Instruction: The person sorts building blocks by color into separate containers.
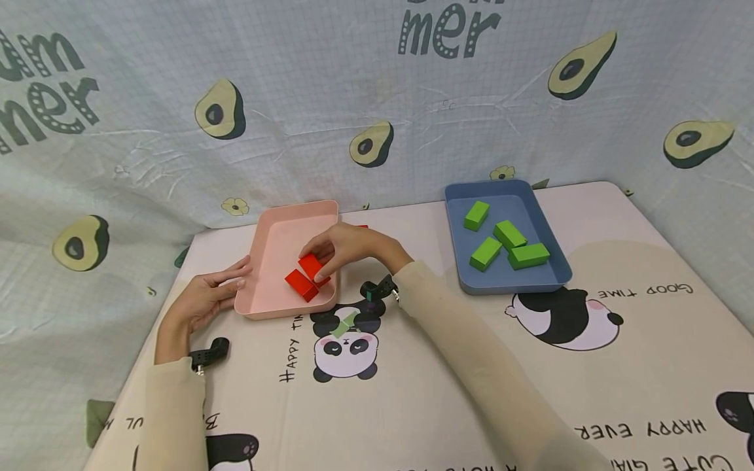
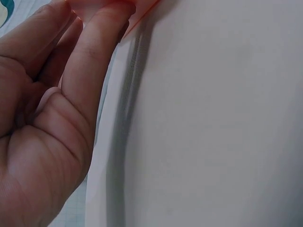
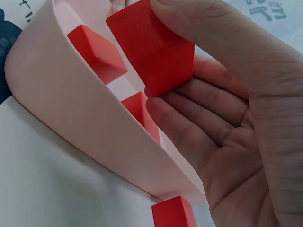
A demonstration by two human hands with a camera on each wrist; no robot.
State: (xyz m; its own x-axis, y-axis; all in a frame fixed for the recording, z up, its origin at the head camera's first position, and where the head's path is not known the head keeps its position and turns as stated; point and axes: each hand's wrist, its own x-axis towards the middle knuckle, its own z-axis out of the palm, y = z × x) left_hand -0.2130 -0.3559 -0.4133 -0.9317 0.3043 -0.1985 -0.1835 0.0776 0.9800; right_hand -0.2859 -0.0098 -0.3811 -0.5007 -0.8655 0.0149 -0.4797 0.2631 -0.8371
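My right hand [image 1: 344,245] pinches a red block [image 3: 154,45] between thumb and fingertips, over the right side of a pink tray [image 1: 283,229]. Right beside it, another red block [image 1: 302,285] lies in the tray. A further red block [image 3: 142,113] shows inside the tray in the right wrist view, partly behind the wall. One more red block [image 3: 174,213] is outside the tray; in the head view the right hand mostly hides it. At the tray's left edge, my left hand [image 1: 203,297] touches the rim with its fingers fairly straight.
To the right stands a blue tray [image 1: 501,281] with several green blocks [image 1: 485,254] in it. A panda-print cloth [image 1: 412,405] covers the table. Behind the trays hangs an avocado-print curtain [image 1: 294,98].
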